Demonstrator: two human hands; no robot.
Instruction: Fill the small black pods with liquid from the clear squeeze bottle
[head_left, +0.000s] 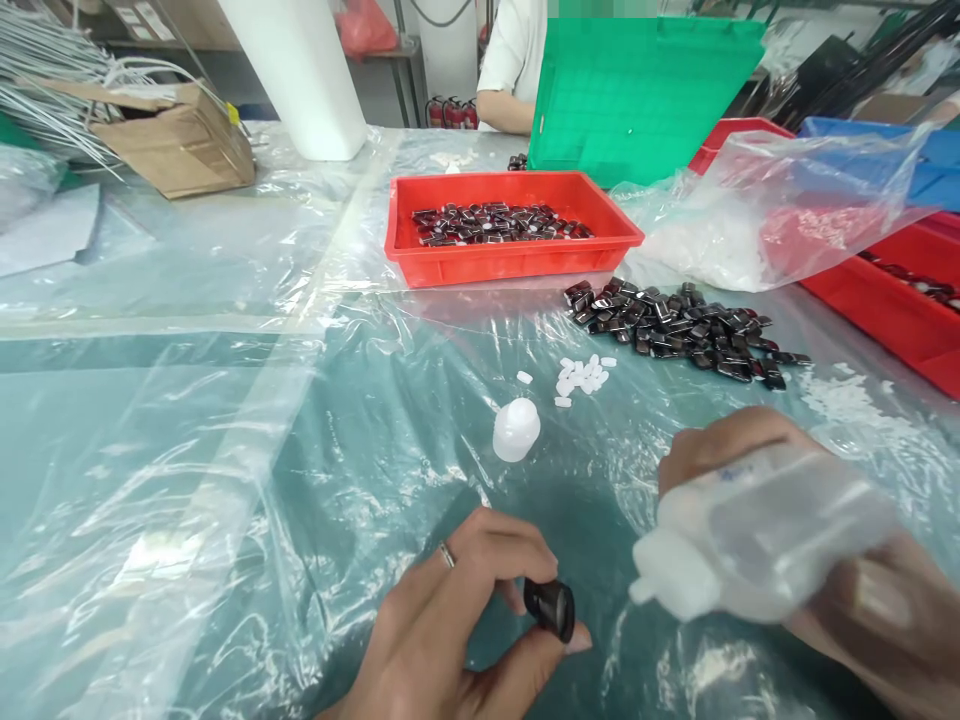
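Observation:
My left hand (450,625) pinches a small black glossy piece (551,608) between thumb and fingers, low in the view. My right hand (840,560) grips a translucent squeeze bottle (757,540), tilted with its white nozzle pointing left toward the black piece, a short gap between them. The bottle's white cap (516,430) stands on the plastic-covered table just beyond. A small cluster of white pellets (581,377) lies behind the cap. A heap of black pieces (682,330) is spread on the table further back.
A red tray (517,255) with several black pieces sits at mid-table. A clear bag of white parts (757,220), more red trays (885,310), a green lid (637,90) and a cardboard box (180,145) ring the area. Another person's arm (506,105) shows at the back.

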